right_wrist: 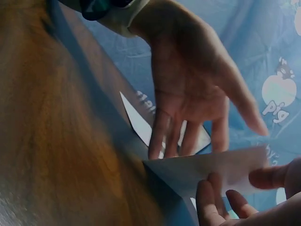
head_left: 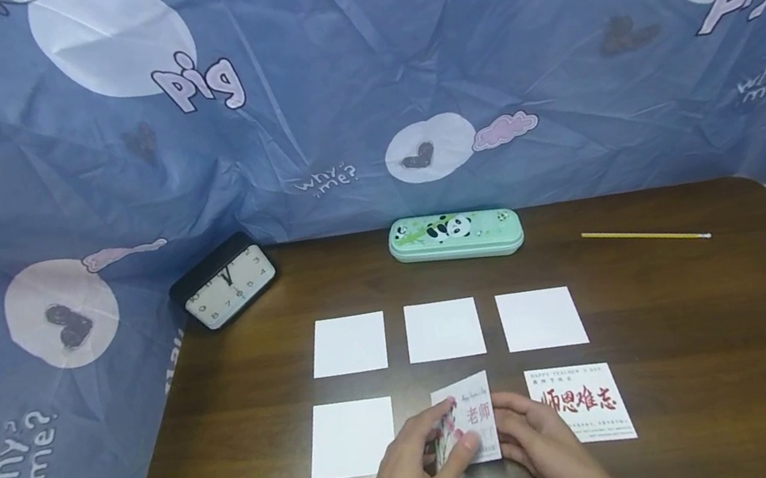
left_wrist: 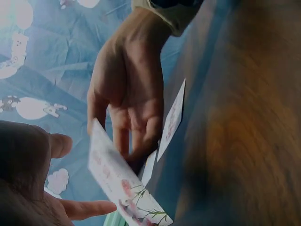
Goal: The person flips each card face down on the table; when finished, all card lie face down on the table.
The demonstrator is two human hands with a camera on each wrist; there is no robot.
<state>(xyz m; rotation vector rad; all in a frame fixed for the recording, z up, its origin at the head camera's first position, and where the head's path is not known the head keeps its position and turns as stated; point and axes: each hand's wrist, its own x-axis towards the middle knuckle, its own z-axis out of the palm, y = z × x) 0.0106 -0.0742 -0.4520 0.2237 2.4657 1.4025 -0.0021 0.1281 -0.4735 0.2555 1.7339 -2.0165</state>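
Observation:
A printed card [head_left: 475, 418] with red characters and pink flowers stands tilted on edge in the front row's middle place. My left hand [head_left: 454, 434] rests straight fingers against its left side. From the right, my right hand [head_left: 512, 420] pinches its other edge between thumb and fingers. The left wrist view shows the tilted card [left_wrist: 122, 183] in front of the right hand [left_wrist: 129, 117]. In the right wrist view the left hand [right_wrist: 188, 94] has its fingers extended down onto the card [right_wrist: 211, 169], and the right hand's fingertips [right_wrist: 211, 197] are under it.
Three blank white cards [head_left: 443, 329] form the back row; another blank one [head_left: 351, 439] lies front left, and a face-up red-lettered card [head_left: 581, 402] front right. A black clock [head_left: 224, 281], a green panda pencil case [head_left: 455, 236] and a yellow pencil [head_left: 644, 236] lie farther back on the wooden table [head_left: 714, 353].

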